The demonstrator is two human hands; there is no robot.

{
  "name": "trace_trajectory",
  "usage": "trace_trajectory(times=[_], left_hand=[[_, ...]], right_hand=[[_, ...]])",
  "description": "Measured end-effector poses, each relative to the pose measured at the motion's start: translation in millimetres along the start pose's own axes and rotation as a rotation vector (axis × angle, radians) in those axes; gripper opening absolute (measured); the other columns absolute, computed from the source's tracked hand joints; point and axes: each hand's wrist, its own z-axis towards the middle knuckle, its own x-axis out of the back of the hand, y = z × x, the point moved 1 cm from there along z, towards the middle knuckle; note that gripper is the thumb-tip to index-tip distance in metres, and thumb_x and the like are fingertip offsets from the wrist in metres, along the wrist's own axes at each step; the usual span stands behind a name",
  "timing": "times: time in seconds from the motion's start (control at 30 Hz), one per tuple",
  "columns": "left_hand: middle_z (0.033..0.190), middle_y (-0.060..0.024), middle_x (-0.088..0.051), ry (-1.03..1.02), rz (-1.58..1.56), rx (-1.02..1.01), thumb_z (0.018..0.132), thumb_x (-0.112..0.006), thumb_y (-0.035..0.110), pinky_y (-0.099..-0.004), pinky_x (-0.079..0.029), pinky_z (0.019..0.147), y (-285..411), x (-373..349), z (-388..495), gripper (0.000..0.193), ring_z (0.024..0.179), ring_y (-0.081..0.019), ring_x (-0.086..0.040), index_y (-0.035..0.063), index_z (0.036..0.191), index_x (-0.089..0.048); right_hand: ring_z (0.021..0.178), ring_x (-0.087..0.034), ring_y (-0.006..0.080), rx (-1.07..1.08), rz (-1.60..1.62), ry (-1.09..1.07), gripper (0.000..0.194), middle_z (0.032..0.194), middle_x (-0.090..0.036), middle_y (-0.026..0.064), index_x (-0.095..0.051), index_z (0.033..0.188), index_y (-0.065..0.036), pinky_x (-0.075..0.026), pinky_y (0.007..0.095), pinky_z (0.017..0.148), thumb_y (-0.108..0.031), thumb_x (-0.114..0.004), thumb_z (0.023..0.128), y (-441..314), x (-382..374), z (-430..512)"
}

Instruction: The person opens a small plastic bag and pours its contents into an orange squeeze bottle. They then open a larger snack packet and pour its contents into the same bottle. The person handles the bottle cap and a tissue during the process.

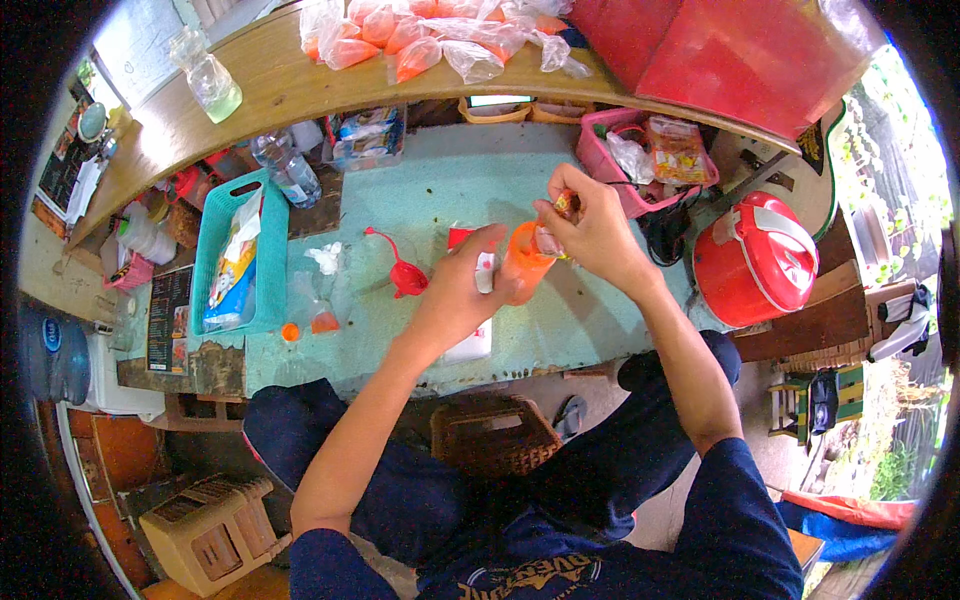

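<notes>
My left hand (465, 277) is around the left side of an orange plastic bottle (527, 274), its thumb against the lower part. In my right hand (600, 225) is a small, crumpled sachet (551, 238) with orange-yellow print, held at the bottle's open top. Whether anything is flowing out of it cannot be made out. Partly hidden under my left hand lies a white and red packet (471, 343). To its left on the table are a red funnel (407, 277), a clear plastic bag (322, 316) with orange contents at one end, and an orange cap (290, 331).
A turquoise basket (280, 225) stands left on the worn table (375, 360). At the right are a pink basket (645, 204) and a red rice cooker (754, 259). Overhead, a wooden shelf (277, 75) carries several orange-filled bags (420, 56), a glass bottle (214, 90) and a red box (735, 60).
</notes>
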Motion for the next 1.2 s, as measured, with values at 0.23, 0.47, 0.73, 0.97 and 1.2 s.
trace_trajectory(times=[0.23, 0.47, 0.73, 0.97, 1.2], left_hand=[[0.133, -0.0216, -0.058, -0.033, -0.147, 0.026, 0.083, -0.076, 0.019, -0.0406, -0.047, 0.102, -5, -19, 4, 0.079, 0.118, -0.0339, -0.061, 0.0020, 0.148, -0.036], [0.123, -0.0203, -0.063, 0.005, -0.135, 0.003, 0.081, -0.076, 0.013, -0.0372, -0.052, 0.089, -2, -25, 4, 0.074, 0.101, -0.0287, -0.067, 0.0026, 0.145, -0.041], [0.128, -0.0134, -0.063, 0.071, -0.091, 0.111, 0.075, -0.081, 0.025, -0.0402, -0.049, 0.097, 6, -28, -1, 0.071, 0.117, -0.0277, -0.062, 0.0071, 0.137, -0.051], [0.117, -0.0124, -0.066, 0.203, -0.050, 0.114, 0.068, -0.084, 0.027, -0.0392, -0.050, 0.091, 2, -37, -7, 0.073, 0.105, -0.0259, -0.064, 0.0035, 0.131, -0.055], [0.118, -0.0185, -0.061, 0.247, -0.023, 0.026, 0.068, -0.082, 0.018, -0.0441, -0.049, 0.095, 9, -43, -7, 0.066, 0.109, -0.0371, -0.060, -0.0006, 0.125, -0.055]], right_hand=[[0.062, -0.035, 0.0079, 0.002, 0.023, 0.007, 0.027, 0.066, -0.037, 0.0030, -0.042, 0.082, -0.004, -0.032, 0.0293, 0.053, -0.007, -0.068, 0.090, 1, -3, 1], [0.061, -0.040, 0.0059, 0.043, 0.033, -0.008, 0.024, 0.064, -0.040, 0.0015, -0.042, 0.083, -0.004, -0.034, 0.0273, 0.052, -0.003, -0.065, 0.091, 4, -3, 0], [0.056, -0.048, 0.0045, -0.015, 0.118, -0.093, 0.020, 0.062, -0.044, -0.0005, -0.042, 0.084, -0.004, -0.036, 0.0255, 0.049, 0.003, -0.059, 0.088, 11, -4, 1], [0.059, -0.042, 0.0223, -0.050, 0.081, -0.106, 0.023, 0.065, -0.044, 0.0143, -0.047, 0.084, -0.001, -0.039, 0.0380, 0.055, -0.002, -0.065, 0.071, 6, 0, -1], [0.060, -0.037, 0.0054, -0.013, 0.118, -0.123, 0.025, 0.062, -0.041, -0.0001, -0.042, 0.079, -0.004, -0.031, 0.0267, 0.050, 0.001, -0.065, 0.072, -1, -3, -4]])
